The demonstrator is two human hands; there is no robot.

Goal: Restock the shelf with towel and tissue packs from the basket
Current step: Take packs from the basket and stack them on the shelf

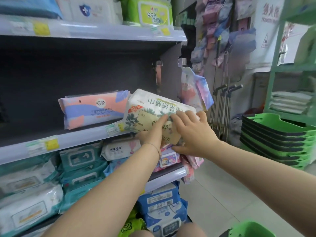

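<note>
A white towel pack with green leaf print and a tan label (150,106) rests tilted at the right end of the middle shelf (77,139), partly over its front edge. My left hand (152,132) presses on its front face from below-left, fingers on the label. On the pack's right lower corner lies my right hand (193,132), fingers spread over it and thumb underneath. To its left, a pink, blue and white cotton soft towel pack (94,108) lies on the same shelf. A green basket (251,228) shows at the bottom right corner.
The left part of the middle shelf is dark and bare. Wet wipe packs (82,159) fill the shelves below, more packs (147,12) stand above. A stack of green baskets (277,134) sits on the floor at right, with mop handles (222,103) and hanging packets beyond the shelf end.
</note>
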